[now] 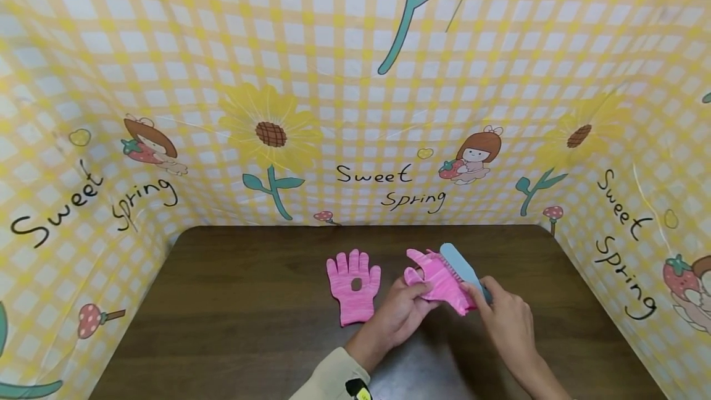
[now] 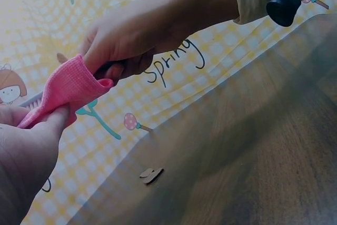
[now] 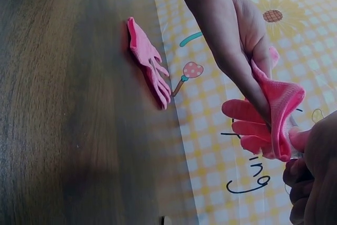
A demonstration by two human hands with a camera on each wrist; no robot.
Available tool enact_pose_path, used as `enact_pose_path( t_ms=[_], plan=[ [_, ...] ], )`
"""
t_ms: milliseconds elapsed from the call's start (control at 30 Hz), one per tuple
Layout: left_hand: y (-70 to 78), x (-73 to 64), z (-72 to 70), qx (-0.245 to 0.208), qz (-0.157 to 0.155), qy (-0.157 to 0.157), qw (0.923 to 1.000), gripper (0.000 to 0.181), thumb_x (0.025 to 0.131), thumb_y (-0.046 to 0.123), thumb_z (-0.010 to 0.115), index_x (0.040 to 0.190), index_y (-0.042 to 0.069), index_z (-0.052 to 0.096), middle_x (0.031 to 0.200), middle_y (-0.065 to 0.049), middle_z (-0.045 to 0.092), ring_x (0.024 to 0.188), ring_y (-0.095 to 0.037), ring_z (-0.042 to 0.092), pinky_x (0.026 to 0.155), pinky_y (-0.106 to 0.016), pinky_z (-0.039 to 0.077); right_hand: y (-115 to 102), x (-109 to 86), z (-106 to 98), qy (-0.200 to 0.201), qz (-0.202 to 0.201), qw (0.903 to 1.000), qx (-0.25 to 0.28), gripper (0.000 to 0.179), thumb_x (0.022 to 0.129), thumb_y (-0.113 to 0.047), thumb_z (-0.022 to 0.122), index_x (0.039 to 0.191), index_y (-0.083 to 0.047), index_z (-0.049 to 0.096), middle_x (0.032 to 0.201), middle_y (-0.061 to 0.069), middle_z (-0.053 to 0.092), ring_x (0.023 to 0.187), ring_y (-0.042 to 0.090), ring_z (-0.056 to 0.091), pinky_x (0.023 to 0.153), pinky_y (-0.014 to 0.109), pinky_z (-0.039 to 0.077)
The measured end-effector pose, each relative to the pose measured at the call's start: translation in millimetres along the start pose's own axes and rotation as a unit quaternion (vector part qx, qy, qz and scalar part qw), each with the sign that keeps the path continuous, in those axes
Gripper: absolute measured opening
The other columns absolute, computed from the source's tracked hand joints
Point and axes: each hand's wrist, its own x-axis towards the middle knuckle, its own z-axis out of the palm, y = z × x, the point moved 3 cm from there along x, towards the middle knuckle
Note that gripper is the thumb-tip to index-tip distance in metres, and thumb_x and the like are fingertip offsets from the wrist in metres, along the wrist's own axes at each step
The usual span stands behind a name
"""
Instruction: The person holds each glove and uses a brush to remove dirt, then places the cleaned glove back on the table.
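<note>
My left hand (image 1: 402, 313) pinches a pink knit glove (image 1: 441, 279) above the table, its thumb lying on the fabric. In the right wrist view the raised glove (image 3: 250, 125) hangs with its cuff opening towards my right hand (image 3: 321, 167). My right hand grips the handle of a light blue brush (image 1: 458, 262), whose bristles touch the glove. A second pink glove (image 1: 355, 307) lies flat on the table to the left, fingers pointing away; a dark round spot shows on it, and I cannot tell whether it is a hole or a patch.
A dark brown wooden table (image 1: 233, 301) lies below the hands. Small brown flat pieces (image 2: 151, 175) rest on it in the left wrist view. A yellow checked cloth (image 1: 355, 110) with printed flowers and words hangs around the back and sides.
</note>
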Motion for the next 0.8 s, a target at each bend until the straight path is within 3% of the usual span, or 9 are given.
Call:
enact_pose_path(
  t_ms=[267, 500, 800],
  plan=[
    [-1.2, -0.9, -1.7, -0.001, -0.002, 0.001, 1.0000, 0.055, 0.104, -0.003, 0.038, 0.157, -0.005, 0.026, 0.163, -0.023, 0.034, 0.153, -0.039, 0.030, 0.123, -0.058, 0.026, 5, 0.0, 2, -0.006, 0.015, 0.9999, -0.005, 0.023, 0.094, -0.033, 0.073, 0.093, -0.011, 0.067, 0.054, -0.004, 0.039, 0.052, 0.017, 0.040, 0.048, 0.032, 0.033],
    [-2.2, -1.5, -1.4, 0.001, 0.013, -0.006, 0.9999, 0.055, 0.103, -0.006, 0.036, 0.157, -0.008, 0.025, 0.163, -0.027, 0.032, 0.153, -0.040, 0.029, 0.123, -0.060, 0.024, 10, 0.5, 4, -0.026, 0.036, 0.9990, -0.003, 0.027, 0.096, -0.038, 0.070, 0.097, -0.011, 0.069, 0.056, -0.002, 0.044, 0.055, 0.019, 0.044, 0.050, 0.034, 0.036],
    [-2.5, -2.4, -1.5, 0.002, 0.011, -0.004, 0.9999, 0.056, 0.103, -0.005, 0.036, 0.157, -0.007, 0.025, 0.163, -0.027, 0.032, 0.153, -0.040, 0.028, 0.123, -0.059, 0.024, 16, -0.8, 6, -0.041, 0.054, 0.9977, -0.001, 0.030, 0.097, -0.042, 0.067, 0.098, -0.012, 0.068, 0.056, -0.004, 0.041, 0.056, 0.019, 0.045, 0.051, 0.033, 0.035]
  ],
)
